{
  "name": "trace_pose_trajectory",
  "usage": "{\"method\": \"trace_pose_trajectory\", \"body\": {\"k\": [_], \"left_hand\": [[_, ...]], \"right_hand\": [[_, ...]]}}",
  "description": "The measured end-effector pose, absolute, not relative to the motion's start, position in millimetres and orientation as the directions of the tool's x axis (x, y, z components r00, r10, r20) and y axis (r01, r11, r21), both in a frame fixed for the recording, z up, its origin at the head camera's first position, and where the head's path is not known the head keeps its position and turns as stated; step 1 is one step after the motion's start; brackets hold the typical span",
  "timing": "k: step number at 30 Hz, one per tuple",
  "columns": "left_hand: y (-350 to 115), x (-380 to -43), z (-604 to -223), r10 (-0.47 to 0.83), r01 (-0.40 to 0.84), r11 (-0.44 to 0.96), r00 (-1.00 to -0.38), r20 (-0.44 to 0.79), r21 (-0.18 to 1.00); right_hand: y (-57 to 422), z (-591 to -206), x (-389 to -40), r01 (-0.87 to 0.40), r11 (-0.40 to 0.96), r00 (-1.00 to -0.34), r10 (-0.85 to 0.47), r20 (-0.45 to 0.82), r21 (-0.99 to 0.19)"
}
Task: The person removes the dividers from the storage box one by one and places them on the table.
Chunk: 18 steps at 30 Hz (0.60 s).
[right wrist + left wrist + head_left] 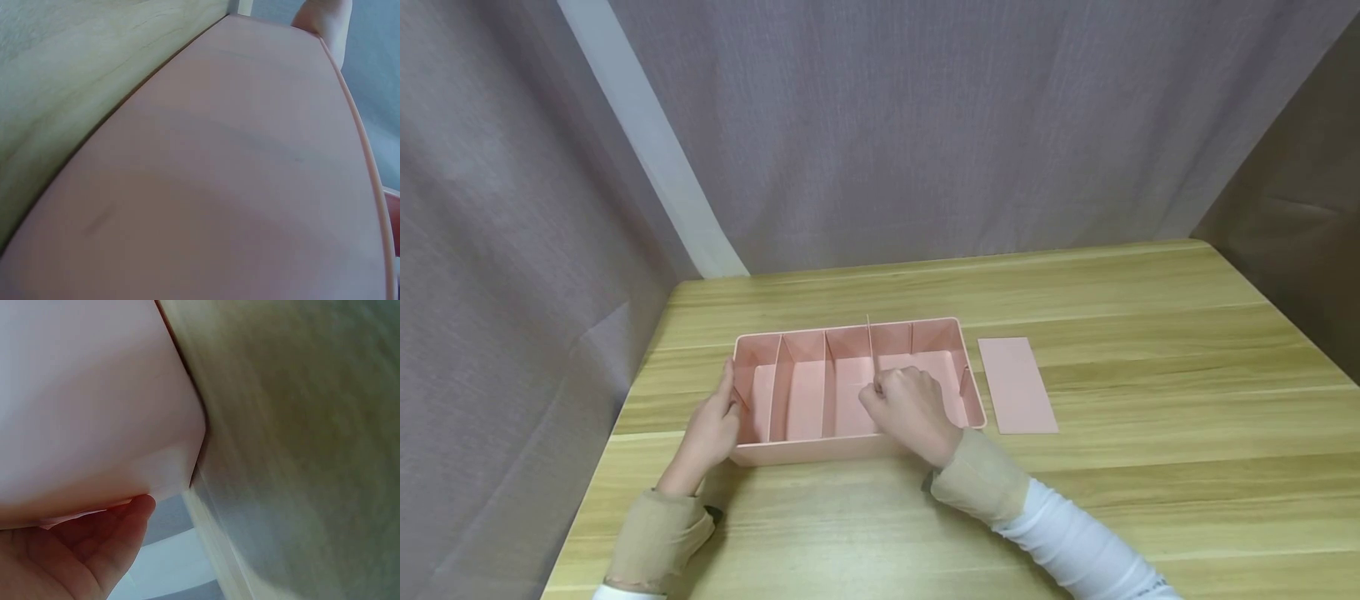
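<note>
My wood-grained counter carries a pink box directly on its top, spanning from my left hand to just beyond my right hand; farther right of that hand, a pink panel lies flat.

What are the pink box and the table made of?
The pink box is probably smooth, matte plastic: its thin walls and rounded corners look moulded. The table has a yellowish top with long, streaky grain, so it's wood or wood-look laminate; I can't tell which.
</note>
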<state>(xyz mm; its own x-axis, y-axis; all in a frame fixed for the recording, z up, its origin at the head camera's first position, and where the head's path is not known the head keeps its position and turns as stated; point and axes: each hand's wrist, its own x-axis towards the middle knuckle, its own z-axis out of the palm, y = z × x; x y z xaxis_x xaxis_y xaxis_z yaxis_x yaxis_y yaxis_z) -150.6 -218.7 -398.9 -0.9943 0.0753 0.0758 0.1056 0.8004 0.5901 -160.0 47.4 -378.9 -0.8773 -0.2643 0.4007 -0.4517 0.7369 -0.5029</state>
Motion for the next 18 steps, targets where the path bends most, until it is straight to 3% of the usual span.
{"method": "trace_pose_trajectory", "body": {"k": [18], "left_hand": [[-219.0,-150.5,-400.2,0.077,0.112,0.800,-0.994,0.084,0.589]], "right_hand": [[47.3,-373.8,-160.3,-0.459,0.730,-0.870,-0.255,0.421,-0.506]]}}
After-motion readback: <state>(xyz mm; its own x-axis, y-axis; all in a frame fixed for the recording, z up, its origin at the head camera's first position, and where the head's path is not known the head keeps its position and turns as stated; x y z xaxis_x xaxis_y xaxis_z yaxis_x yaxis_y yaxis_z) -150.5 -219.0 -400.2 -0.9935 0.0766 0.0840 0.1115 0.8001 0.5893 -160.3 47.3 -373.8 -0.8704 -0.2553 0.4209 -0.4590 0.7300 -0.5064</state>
